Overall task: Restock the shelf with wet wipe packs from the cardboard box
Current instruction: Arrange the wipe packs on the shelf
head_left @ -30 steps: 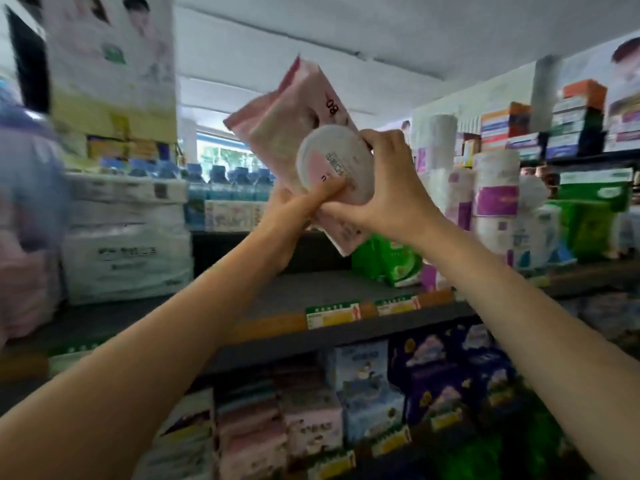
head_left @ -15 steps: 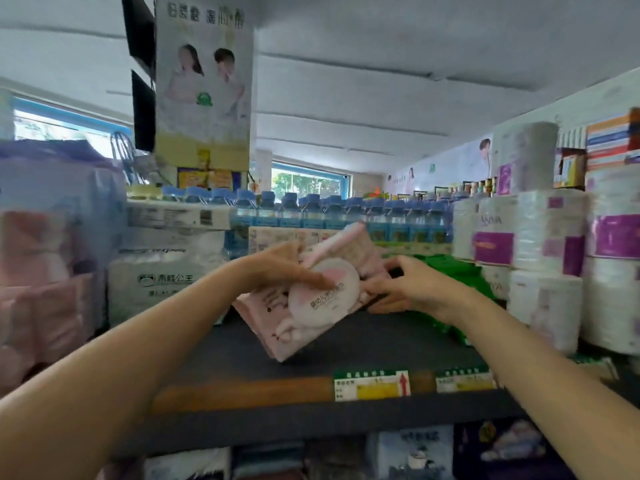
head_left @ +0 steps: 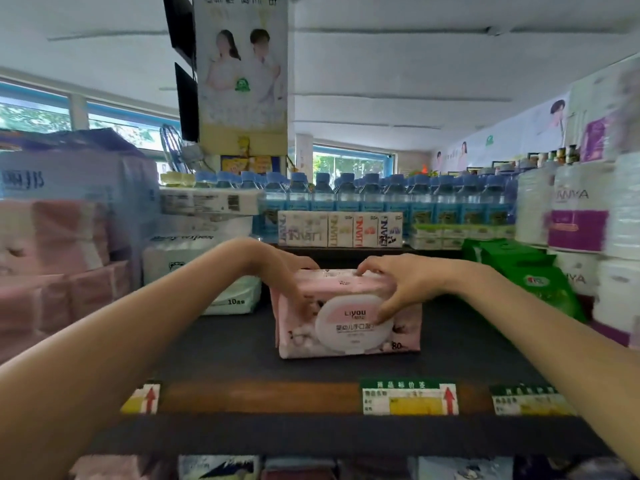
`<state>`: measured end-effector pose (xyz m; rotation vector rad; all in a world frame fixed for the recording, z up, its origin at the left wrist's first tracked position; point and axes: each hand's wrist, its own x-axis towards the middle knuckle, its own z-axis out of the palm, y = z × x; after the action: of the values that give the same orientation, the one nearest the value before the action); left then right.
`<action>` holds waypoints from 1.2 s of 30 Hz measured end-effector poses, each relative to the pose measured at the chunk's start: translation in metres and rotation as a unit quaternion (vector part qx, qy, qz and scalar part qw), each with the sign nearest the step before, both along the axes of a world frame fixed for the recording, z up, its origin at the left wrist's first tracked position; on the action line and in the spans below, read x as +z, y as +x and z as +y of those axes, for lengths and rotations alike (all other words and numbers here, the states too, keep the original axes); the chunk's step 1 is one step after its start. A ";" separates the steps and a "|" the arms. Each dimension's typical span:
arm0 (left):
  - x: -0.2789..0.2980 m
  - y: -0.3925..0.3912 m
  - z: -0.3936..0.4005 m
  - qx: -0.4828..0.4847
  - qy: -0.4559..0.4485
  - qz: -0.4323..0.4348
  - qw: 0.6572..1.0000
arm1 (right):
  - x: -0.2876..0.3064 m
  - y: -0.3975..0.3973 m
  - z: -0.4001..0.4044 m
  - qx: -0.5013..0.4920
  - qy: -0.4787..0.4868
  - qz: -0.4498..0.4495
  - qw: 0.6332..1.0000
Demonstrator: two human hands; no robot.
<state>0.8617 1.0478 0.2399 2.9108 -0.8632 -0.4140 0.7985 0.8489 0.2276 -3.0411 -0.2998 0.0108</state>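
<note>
Pink pack [head_left: 349, 315] stands on the shelf [head_left: 221, 355]

Left hand [head_left: 287, 277] at 9 o'clock, right hand [head_left: 398, 284] at 3 — both grasp it; it looks soft, light — best held by the ends.

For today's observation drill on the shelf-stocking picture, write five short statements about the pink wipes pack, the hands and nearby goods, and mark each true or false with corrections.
1. The pink wipes pack stands on the dark shelf. True.
2. Only the left hand touches the pack. False: the right hand holds it too.
3. Green packs lie to the right of it. True.
4. The pack's round lid faces away from the camera. False: it faces the camera.
5. Blue-capped bottles stand behind. True.
</note>
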 end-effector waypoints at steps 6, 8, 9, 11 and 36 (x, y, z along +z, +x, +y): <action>-0.015 0.003 0.018 -0.008 -0.096 -0.030 0.995 | 0.007 0.028 0.026 0.035 -0.015 0.096 0.995; -0.018 0.006 0.021 -0.011 -0.125 -0.032 0.992 | 0.004 0.032 0.030 0.060 -0.009 0.087 0.994; -0.019 0.008 0.022 -0.014 -0.136 -0.037 0.990 | 0.004 0.032 0.031 0.071 -0.004 0.078 0.994; -0.017 0.011 0.024 -0.022 -0.147 -0.053 0.987 | 0.005 0.034 0.031 0.086 -0.005 0.058 0.995; -0.009 0.038 0.019 0.012 -0.002 -0.347 0.938 | 0.026 0.076 0.033 0.006 -0.137 -0.144 0.980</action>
<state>0.8999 1.0669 0.2314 3.0691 -0.8673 0.6638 0.8747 0.8817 0.2538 -3.3124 -0.3627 -0.4244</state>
